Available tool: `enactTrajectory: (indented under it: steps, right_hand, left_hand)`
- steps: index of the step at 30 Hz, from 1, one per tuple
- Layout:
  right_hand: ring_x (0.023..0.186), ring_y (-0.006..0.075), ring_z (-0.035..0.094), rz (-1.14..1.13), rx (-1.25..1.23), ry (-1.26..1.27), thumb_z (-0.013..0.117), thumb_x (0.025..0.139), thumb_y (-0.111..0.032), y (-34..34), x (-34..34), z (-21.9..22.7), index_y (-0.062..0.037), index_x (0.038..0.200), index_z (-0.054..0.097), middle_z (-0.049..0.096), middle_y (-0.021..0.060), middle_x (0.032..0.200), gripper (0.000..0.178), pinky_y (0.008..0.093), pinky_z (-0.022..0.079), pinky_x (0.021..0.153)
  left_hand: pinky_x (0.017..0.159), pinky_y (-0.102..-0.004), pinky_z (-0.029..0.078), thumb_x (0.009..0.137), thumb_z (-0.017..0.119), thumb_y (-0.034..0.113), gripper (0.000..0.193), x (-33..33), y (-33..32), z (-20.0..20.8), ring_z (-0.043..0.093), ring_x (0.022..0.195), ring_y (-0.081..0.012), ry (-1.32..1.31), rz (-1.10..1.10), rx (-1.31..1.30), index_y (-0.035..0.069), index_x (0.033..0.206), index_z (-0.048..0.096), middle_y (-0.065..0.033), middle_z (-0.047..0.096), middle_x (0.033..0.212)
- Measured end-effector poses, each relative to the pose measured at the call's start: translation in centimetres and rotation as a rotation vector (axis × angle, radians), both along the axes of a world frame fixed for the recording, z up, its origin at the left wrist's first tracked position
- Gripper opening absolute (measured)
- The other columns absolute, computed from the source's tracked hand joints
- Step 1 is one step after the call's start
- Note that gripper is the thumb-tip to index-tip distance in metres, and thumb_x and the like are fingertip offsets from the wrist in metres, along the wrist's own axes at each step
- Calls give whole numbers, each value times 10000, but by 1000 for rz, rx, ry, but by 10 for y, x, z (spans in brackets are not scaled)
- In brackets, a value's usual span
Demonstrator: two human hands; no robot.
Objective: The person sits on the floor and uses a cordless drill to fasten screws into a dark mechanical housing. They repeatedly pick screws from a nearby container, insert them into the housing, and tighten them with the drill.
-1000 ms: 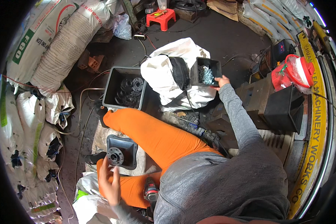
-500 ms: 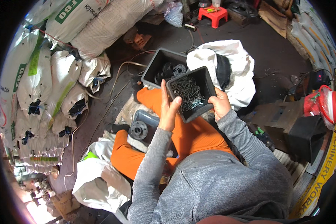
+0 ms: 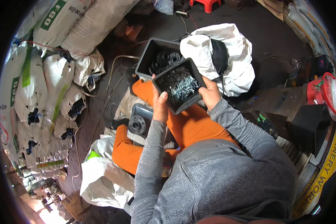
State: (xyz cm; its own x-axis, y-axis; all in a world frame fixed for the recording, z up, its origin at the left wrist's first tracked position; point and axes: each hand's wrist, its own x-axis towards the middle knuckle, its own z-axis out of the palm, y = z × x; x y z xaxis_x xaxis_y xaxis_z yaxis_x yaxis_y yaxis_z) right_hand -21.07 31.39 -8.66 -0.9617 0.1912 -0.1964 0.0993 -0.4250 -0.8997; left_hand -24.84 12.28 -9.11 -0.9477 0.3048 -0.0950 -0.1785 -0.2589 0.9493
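Observation:
Over my lap I hold a dark grey plastic bin (image 3: pixel 187 104) between both hands. Inside it lies a heap of thin metal screws or nails (image 3: pixel 183 86); dark ones and shiny silver ones mix, and the exact kind is too small to tell. My left hand (image 3: pixel 161 105) grips the bin's left wall, thumb at the near rim. On the right wall my right hand (image 3: pixel 210 94) is closed, its thumb over the rim. Just beyond stands a larger grey crate (image 3: pixel 142 63) with dark parts and a round flange (image 3: pixel 174 58) in it.
Another flange with holes (image 3: pixel 137 124) rests in a small grey bin (image 3: pixel 143 111) by my legs. A white sack (image 3: pixel 239 56) with a black item (image 3: pixel 219 56) lies beyond my right hand. Filled sacks (image 3: pixel 58 78) are stacked at left. A cable (image 3: pixel 114 71) crosses the floor.
The screws or nails in the bin have shifted, and many more shiny silver ones now show on top. Both hands still hold the bin. The whole view has shifted a little.

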Motion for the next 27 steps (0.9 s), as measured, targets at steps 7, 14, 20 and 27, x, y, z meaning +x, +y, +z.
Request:
enactTrajectory:
  steps: [7, 14, 20, 27]
  right_hand:
    - [626, 88, 569, -174, -104, -191, 396, 686, 130, 61, 9, 7, -11, 1223, 604, 652, 19, 888, 593, 210, 488, 588]
    - [737, 195, 694, -635, 167, -30, 344, 669, 153, 184, 23, -87, -4, 1247, 580, 691, 113, 981, 644, 341, 589, 596]
    - [841, 315, 704, -778, -70, -270, 284, 788, 143, 219, 12, -134, -107, 1324, 516, 655, 171, 1079, 636, 504, 615, 658]
    - [888, 303, 693, -650, 70, -418, 300, 853, 114, 227, -21, -139, -215, 1375, 481, 634, 127, 1167, 643, 534, 593, 659]
  left_hand:
    - [946, -440, 490, 962, 396, 568, 784, 1, 5, 18, 219, 1422, -314, -35, -140, -330, 121, 1540, 114, -142, 160, 1575]
    - [695, -246, 507, 993, 519, 294, 579, 42, -91, 34, 618, 1042, -170, -187, 294, -350, 67, 1480, 305, -146, 480, 1397]
    - [604, -218, 505, 974, 564, 302, 562, 99, -130, -4, 651, 883, -150, -355, 479, -286, 71, 1445, 362, -129, 567, 1288]
    - [582, -204, 490, 969, 578, 245, 519, 96, -118, -17, 648, 838, -126, -318, 399, -393, 75, 1426, 397, -110, 594, 1236]
